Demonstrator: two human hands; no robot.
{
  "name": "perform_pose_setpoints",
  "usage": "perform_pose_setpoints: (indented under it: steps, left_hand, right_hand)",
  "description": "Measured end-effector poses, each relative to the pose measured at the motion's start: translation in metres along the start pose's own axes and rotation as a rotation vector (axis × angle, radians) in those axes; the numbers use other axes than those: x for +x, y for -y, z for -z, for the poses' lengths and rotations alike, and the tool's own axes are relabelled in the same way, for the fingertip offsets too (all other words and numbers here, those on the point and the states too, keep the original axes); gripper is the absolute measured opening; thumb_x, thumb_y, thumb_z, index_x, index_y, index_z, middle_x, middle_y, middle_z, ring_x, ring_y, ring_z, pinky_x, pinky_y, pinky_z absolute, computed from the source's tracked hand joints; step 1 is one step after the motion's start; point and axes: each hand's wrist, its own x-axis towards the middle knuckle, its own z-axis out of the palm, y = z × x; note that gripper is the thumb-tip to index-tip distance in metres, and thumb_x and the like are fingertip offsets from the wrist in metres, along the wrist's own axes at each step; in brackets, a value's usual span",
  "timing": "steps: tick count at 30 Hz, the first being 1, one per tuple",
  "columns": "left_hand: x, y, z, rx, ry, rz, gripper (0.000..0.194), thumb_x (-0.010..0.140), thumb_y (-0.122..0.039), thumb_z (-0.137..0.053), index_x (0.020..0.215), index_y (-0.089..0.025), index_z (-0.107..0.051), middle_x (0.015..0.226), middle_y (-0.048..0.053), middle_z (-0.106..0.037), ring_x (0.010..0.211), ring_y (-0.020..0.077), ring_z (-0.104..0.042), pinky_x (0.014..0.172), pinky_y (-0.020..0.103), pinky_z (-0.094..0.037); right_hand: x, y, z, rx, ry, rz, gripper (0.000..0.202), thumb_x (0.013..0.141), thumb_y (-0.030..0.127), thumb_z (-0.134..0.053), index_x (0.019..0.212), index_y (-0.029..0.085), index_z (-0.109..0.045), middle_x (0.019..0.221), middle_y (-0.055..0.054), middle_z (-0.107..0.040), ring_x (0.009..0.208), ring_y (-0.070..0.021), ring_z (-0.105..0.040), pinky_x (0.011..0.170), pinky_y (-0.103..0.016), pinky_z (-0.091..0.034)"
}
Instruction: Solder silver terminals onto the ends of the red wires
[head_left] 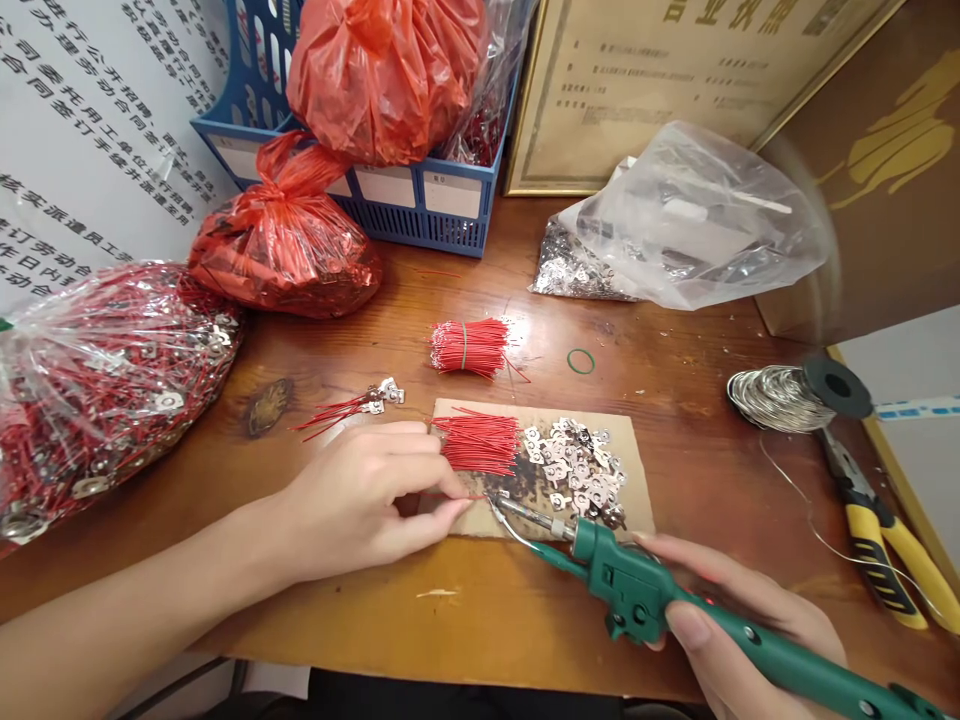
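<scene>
My left hand (367,500) pinches a thin red wire (466,496) against the brown cardboard pad (641,500). My right hand (750,625) grips a green soldering iron (660,600), whose metal tip (501,506) touches the wire's end at a scorched patch of the pad. A loose pile of red wires (480,442) and a heap of small silver metal tabs (577,470) lie on the pad just beyond. A few finished wires with tabs (352,405) rest left of the pad.
A banded bundle of red wires (470,347) and a green rubber band (580,361) lie behind the pad. Solder spool (784,397) and yellow pliers (881,550) sit right. Bags of parts (97,380), (285,240), (697,225) and a blue basket (420,200) ring the back.
</scene>
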Motion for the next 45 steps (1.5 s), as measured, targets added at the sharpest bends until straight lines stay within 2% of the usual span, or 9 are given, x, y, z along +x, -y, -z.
perform_pose_setpoints:
  steps: [2,7,10,15,22,33,36,41,45]
  left_hand:
    - [0.001,0.0,0.0,0.004,-0.001,-0.002,0.012,0.099,-0.015,-0.072,0.089,-0.019,-0.077,0.073,-0.003,-0.068,0.066,0.0113,-0.059,0.065,0.026,-0.042]
    - [0.0,0.0,0.0,0.015,0.0,-0.001,0.013,0.099,-0.015,-0.071,0.088,-0.02,-0.077,0.073,-0.003,-0.068,0.066,0.0118,-0.058,0.064,0.026,-0.041]
    - [-0.002,0.001,0.0,0.022,0.012,0.006,0.013,0.1,-0.016,-0.071,0.089,-0.02,-0.077,0.071,-0.003,-0.067,0.066,0.0122,-0.058,0.064,0.026,-0.041]
    - [-0.002,0.002,0.0,0.013,0.012,0.004,0.012,0.1,-0.017,-0.071,0.09,-0.02,-0.077,0.071,-0.003,-0.066,0.067,0.0123,-0.059,0.065,0.026,-0.042]
    - [-0.001,0.001,0.0,0.008,0.004,0.003,0.011,0.099,-0.014,-0.072,0.091,-0.021,-0.077,0.073,-0.003,-0.067,0.066,0.0113,-0.058,0.065,0.027,-0.041]
    - [0.0,-0.001,-0.001,0.006,0.004,0.034,0.012,0.098,-0.015,-0.071,0.09,-0.022,-0.076,0.074,-0.004,-0.069,0.067,0.0115,-0.06,0.065,0.027,-0.042]
    - [0.001,-0.002,-0.002,-0.001,-0.007,0.033,0.012,0.098,-0.014,-0.071,0.089,-0.021,-0.076,0.075,-0.004,-0.07,0.067,0.0113,-0.06,0.066,0.027,-0.043]
    - [-0.001,0.0,-0.003,0.012,-0.029,0.016,0.014,0.099,-0.019,-0.071,0.09,-0.021,-0.081,0.069,-0.002,-0.066,0.064,0.0128,-0.058,0.065,0.027,-0.042]
    - [-0.002,0.002,-0.003,-0.012,-0.031,0.02,0.014,0.099,-0.021,-0.073,0.092,-0.022,-0.084,0.07,0.001,-0.068,0.065,0.014,-0.059,0.066,0.027,-0.043]
  right_hand:
    - [0.0,0.001,-0.001,0.043,0.001,-0.019,0.028,0.09,0.044,-0.085,0.115,0.034,-0.088,0.102,-0.008,-0.087,0.061,-0.0229,-0.079,0.056,-0.025,-0.063]
    - [0.0,0.003,-0.004,0.088,-0.021,-0.037,0.028,0.089,0.046,-0.086,0.114,0.034,-0.089,0.106,-0.009,-0.087,0.077,-0.029,-0.084,0.061,-0.025,-0.065]
    - [0.0,0.004,-0.004,0.101,-0.033,-0.056,0.028,0.087,0.047,-0.087,0.112,0.033,-0.09,0.103,-0.01,-0.087,0.079,-0.0303,-0.084,0.061,-0.026,-0.065]
    - [0.002,0.007,-0.006,0.236,-0.049,-0.169,0.031,0.084,0.048,-0.088,0.111,0.032,-0.09,0.099,-0.012,-0.086,0.063,-0.0269,-0.079,0.055,-0.029,-0.063]
    - [0.007,0.015,-0.009,0.557,-0.078,-0.282,0.028,0.082,0.045,-0.089,0.106,0.032,-0.091,0.094,-0.013,-0.085,0.057,-0.0233,-0.072,0.045,-0.028,-0.057]
    - [0.013,0.015,-0.013,0.608,-0.053,-0.188,0.027,0.086,0.042,-0.086,0.108,0.028,-0.091,0.085,-0.013,-0.081,0.056,-0.0204,-0.07,0.046,-0.026,-0.056]
    - [0.016,0.016,-0.015,0.62,-0.086,-0.171,0.029,0.083,0.044,-0.088,0.104,0.024,-0.092,0.074,-0.013,-0.077,0.052,-0.0193,-0.067,0.044,-0.025,-0.054]
    - [0.021,0.022,-0.018,0.638,-0.134,-0.209,0.032,0.077,0.046,-0.093,0.099,0.022,-0.092,0.08,-0.016,-0.079,0.052,-0.0195,-0.064,0.041,-0.026,-0.053]
    - [0.025,0.025,-0.02,0.683,-0.121,-0.178,0.033,0.077,0.048,-0.093,0.097,0.022,-0.092,0.071,-0.014,-0.076,0.051,-0.0176,-0.062,0.041,-0.024,-0.051]
